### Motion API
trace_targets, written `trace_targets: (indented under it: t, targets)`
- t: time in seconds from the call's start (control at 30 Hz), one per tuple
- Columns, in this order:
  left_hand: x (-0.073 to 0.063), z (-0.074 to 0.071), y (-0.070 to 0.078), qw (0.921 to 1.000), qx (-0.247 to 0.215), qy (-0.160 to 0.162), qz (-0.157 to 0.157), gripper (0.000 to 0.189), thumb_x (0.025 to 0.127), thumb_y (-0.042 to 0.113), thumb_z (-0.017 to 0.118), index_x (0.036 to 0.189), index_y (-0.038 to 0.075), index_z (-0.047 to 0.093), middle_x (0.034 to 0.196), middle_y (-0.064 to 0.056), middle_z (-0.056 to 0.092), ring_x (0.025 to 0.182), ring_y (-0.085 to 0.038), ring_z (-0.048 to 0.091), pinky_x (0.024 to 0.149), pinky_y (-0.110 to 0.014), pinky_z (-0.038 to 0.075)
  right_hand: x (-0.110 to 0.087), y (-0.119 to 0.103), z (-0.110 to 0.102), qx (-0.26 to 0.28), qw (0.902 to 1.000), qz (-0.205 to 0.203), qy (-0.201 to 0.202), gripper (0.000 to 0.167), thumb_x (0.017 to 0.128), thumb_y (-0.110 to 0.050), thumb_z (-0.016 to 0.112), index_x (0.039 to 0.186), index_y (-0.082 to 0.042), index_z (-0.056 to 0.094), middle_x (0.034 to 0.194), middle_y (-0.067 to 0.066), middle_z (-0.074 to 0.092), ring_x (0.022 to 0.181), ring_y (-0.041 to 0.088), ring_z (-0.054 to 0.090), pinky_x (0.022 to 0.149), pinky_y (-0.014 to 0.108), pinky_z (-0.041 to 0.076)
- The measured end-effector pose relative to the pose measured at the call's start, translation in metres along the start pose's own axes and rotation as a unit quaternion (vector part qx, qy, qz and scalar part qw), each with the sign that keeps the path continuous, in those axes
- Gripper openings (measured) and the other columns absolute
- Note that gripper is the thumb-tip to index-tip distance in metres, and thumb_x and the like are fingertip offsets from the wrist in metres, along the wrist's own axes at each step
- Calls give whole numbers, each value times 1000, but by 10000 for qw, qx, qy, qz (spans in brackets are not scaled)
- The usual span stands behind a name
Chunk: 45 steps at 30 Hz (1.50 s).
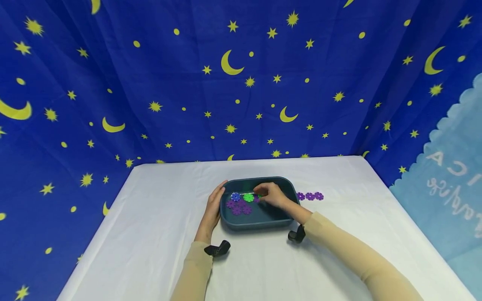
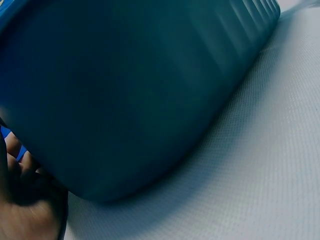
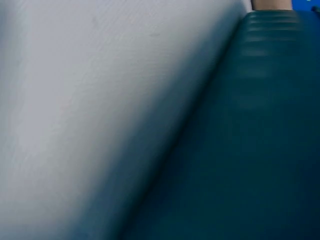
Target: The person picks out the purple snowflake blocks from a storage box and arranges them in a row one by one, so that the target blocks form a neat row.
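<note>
- Resting on the white-covered table (image 1: 158,234): one dark teal tray (image 1: 260,226), oblong with rounded corners, set between the two hands.
- Left hand (image 1: 213,207): laid along the outside of the tray's left end, fingers extended and touching the wall, fingertips at the rim. The left wrist view shows it at the tray's corner, mostly cut off.
- Right hand (image 1: 273,195): inside the tray, over the far right part of the floor, thumb and fingers bent downward. Cannot tell whether they pinch a piece; bits of green and purple show right at the fingertips. The right wrist view gives only cloth and tray wall near the hand.
- Green piece (image 1: 248,197), one, flower-shaped: on the tray floor, just left of the right fingertips.
- Blue piece (image 1: 235,197), one, same shape: left of the green one, near the wall that the left hand touches.
- Purple pieces (image 1: 236,210), several, clustered: nearer the person than the blue and green, between the hands, closer to the left.
- Purple row (image 1: 310,196), three: on the cloth just outside the tray's right end, beyond the right hand.
- Backdrop (image 1: 196,92): blue, yellow moons and stars.
</note>
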<state>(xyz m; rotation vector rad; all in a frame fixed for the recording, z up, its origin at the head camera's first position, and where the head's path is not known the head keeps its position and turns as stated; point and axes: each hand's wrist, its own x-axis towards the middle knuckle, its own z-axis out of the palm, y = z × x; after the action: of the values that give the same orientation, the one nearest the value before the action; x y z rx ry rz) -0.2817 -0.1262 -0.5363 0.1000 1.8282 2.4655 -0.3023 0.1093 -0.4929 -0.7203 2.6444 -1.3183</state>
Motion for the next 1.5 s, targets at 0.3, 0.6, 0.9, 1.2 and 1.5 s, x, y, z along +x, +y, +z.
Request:
trace_targets:
  t: [0.3, 0.6, 0.9, 1.2, 1.5]
  targets:
    - [-1, 1, -1, 10000, -62, -68, -20, 49, 101, 31, 44, 145, 9, 40, 155, -7, 30, 143, -24, 27, 121, -42, 20, 2, 0, 3, -434, 9990, -4, -106, 38, 71, 11, 74, 109, 8, 65, 107, 24, 69, 101, 36, 66, 84, 39, 57]
    - [0, 1, 1, 10000, 37, -29, -1, 51, 101, 33, 44, 145, 9, 39, 156, -8, 29, 144, -25, 26, 120, -44, 20, 3, 2, 5, -725, 9972, -163, -91, 34, 69, 9, 76, 102, 8, 68, 101, 21, 71, 96, 33, 68, 83, 37, 57]
    - [-1, 1, 5, 9999, -112, -68, -65, 49, 103, 26, 41, 147, 5, 35, 157, -10, 27, 145, -24, 23, 121, -41, 18, 3, 4, 7, -930, 9955, -181, -15, 30, 70, 4, 77, 99, 6, 69, 96, 19, 70, 89, 28, 67, 79, 35, 57]
    - [1, 1, 2, 10000, -45, 17, -41, 48, 102, 28, 43, 145, 7, 39, 156, -8, 29, 145, -23, 24, 121, -41, 18, 2, 2, 6, -939, 9949, -349, 115, 29, 68, 5, 79, 95, 4, 69, 91, 16, 69, 83, 24, 65, 73, 31, 56]
    - [-1, 1, 2, 9999, 39, 99, -92, 47, 101, 29, 44, 144, 11, 42, 155, -6, 31, 145, -23, 25, 121, -41, 20, 2, 2, 1, -233, 9989, -136, 383, 13, 73, 11, 71, 86, 8, 70, 79, 20, 70, 68, 18, 66, 60, 22, 55]
